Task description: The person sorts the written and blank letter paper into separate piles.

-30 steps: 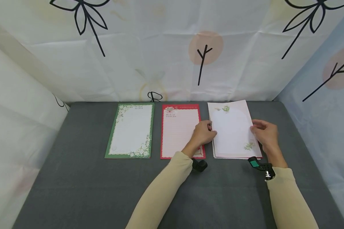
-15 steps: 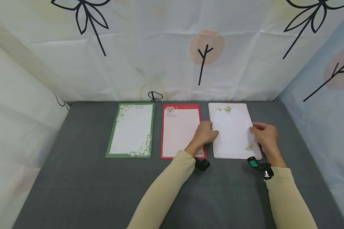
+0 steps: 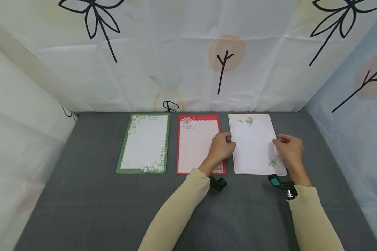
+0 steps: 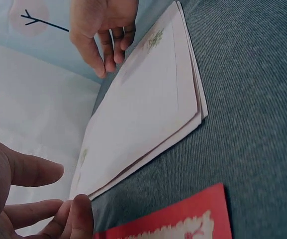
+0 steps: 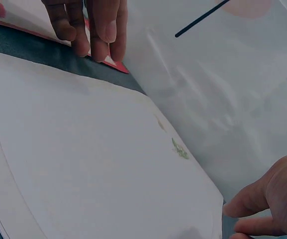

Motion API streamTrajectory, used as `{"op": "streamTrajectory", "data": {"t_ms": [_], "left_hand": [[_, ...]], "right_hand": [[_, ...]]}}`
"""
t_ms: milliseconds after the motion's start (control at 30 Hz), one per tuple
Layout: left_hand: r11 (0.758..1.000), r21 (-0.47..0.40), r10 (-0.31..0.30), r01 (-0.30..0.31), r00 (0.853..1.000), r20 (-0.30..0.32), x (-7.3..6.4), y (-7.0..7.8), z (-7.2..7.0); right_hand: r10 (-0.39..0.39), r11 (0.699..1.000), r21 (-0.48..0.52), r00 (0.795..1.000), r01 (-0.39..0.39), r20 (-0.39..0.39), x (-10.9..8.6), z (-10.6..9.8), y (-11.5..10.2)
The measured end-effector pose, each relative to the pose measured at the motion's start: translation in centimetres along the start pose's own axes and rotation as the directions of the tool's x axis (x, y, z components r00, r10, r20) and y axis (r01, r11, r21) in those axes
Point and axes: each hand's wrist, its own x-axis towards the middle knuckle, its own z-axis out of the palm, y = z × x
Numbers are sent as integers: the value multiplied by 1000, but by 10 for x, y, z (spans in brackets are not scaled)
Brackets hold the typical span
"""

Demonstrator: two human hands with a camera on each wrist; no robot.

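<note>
A stack of pale pink letter paper (image 3: 252,146) with green leaf sprigs lies on the right of the table in the head view. Its layered edges show in the left wrist view, the sheets slightly offset. My left hand (image 3: 222,146) is just off the stack's left edge, thumb and fingers apart with nothing between them. At the opposite edge is my right hand (image 3: 290,150), its thumb tip right at the paper's side and its fingers loosely bent. Under my left forearm, a red-bordered pink letter pad (image 3: 196,143) is partly covered.
A green-bordered letter pad (image 3: 144,143) with white flowers lies left of the red one. All three sit in a row near the back of the grey cloth-covered table (image 3: 113,209). White printed curtains (image 3: 176,52) hang behind and along the sides.
The top sheet, askew with its upper right corner raised a second ago, now lies flat and nearly even with the stack. My left hand has drawn slightly left; my right hand has shifted slightly down.
</note>
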Motion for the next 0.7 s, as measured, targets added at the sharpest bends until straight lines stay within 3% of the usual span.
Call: {"op": "streamTrajectory", "data": {"t_ms": [200, 367, 500, 700], "left_hand": [[998, -21, 55, -55, 998, -14, -9, -9, -17], [998, 7, 59, -59, 998, -24, -16, -17, -32], [997, 49, 55, -52, 996, -72, -19, -24, -45], [998, 43, 51, -44, 984, -169, -25, -35, -69]], "right_hand": [[-77, 997, -7, 997, 77, -16, -14, 9, -14], [-163, 987, 14, 987, 163, 8, -26, 21, -24], [-213, 977, 47, 976, 210, 47, -35, 34, -29], [-271, 958, 123, 957, 259, 101, -46, 56, -36]]}}
